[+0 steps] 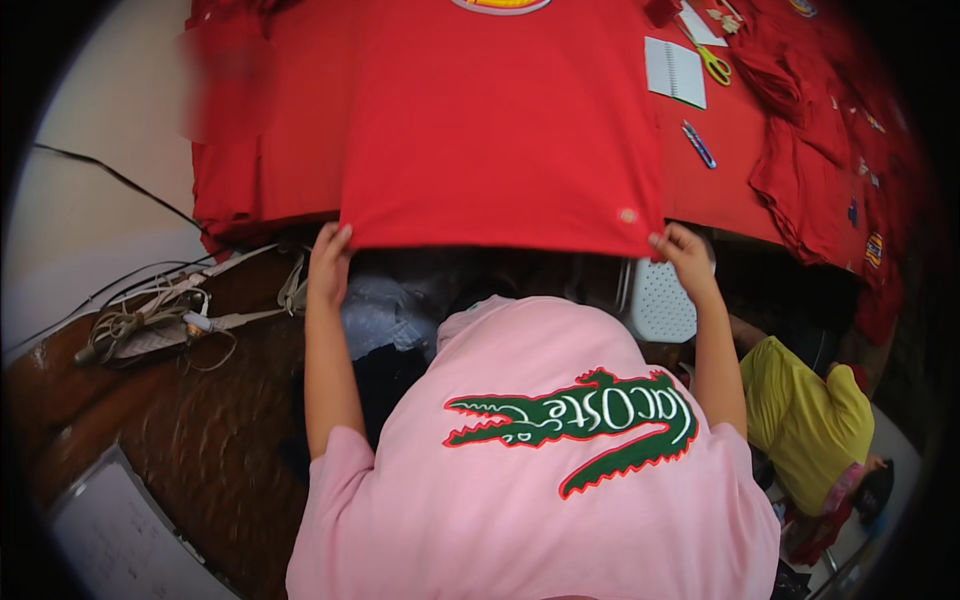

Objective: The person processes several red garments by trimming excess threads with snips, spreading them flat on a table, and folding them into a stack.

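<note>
A red T-shirt (500, 130) is spread out in front of me, its bottom hem reaching over the near edge of the red-covered table. A yellow print shows in part at its far end, and a small round tag or patch sits near the right hem corner. My left hand (329, 262) pinches the left hem corner, thumb on top. At the right corner my right hand (684, 255) grips the hem the same way. Between the two hands the hem is drawn nearly straight.
On the table's right lie a spiral notebook (676, 73), yellow-handled scissors (715, 66), a utility knife (699, 145) and piled red garments (810, 150). Tangled cables (165, 305) lie at left. A white perforated stool (664, 300) stands below. A person in yellow (810, 420) is at right.
</note>
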